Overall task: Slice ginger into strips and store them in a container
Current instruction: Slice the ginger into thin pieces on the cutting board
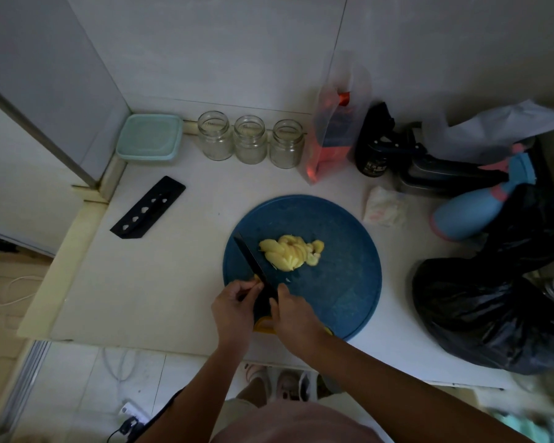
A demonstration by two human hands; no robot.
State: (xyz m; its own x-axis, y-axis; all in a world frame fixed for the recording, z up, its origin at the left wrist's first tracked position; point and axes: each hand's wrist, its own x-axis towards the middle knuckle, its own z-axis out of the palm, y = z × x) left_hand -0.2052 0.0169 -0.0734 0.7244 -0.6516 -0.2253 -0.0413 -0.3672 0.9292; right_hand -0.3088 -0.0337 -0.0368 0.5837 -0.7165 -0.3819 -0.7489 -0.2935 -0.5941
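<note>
A pile of yellow ginger slices (291, 253) lies in the middle of a round blue cutting board (339, 282). A black-bladed knife (253, 263) with a yellow handle points up and to the left over the board's near left part. My right hand (296, 318) grips the knife's handle. My left hand (234, 310) pinches the blade's lower part, where a small yellow ginger bit sticks near my fingertips. Three open glass jars (249, 139) stand at the back, and a lidded teal container (149, 137) sits in the back left corner.
A black knife sheath (147, 208) lies on the counter's left. At the right are a red pouch (333, 135), a dark bottle (375, 155), a blue spray bottle (480, 206), a crumpled tissue (385, 211) and a black plastic bag (493, 308). The counter's front edge runs just below my hands.
</note>
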